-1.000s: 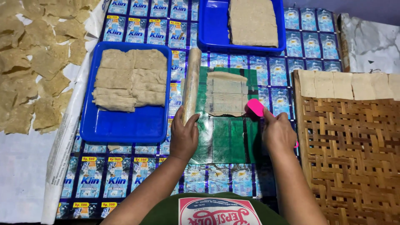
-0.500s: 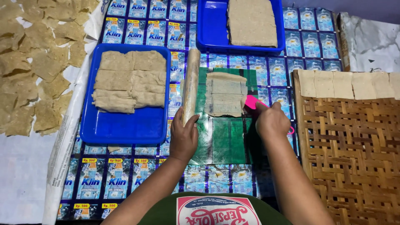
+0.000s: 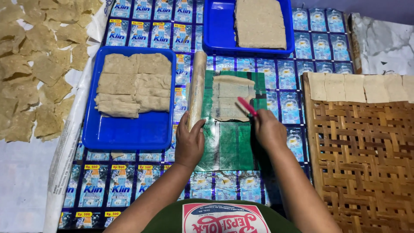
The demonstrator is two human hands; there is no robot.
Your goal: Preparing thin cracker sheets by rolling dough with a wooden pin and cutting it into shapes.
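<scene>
Thin dough sheet (image 3: 231,96) lies flat on green plastic mat (image 3: 230,142), centre of work surface, score lines across it. Right hand (image 3: 268,129) clenched round pink cutter (image 3: 247,106), tip at sheet's right edge, likely for cutting. Left hand (image 3: 189,142) grasps lower end of rolling pin (image 3: 196,88), parked along sheet's left edge, probably pinning mat. Blue tray (image 3: 125,133) with stacked sheets left; second blue tray (image 3: 215,41) beyond; woven rack (image 3: 366,164) with cut squares right.

Bare forearms without sleeves; a green shirt (image 3: 172,218) bears a red-and-white printed patch (image 3: 226,218).
</scene>
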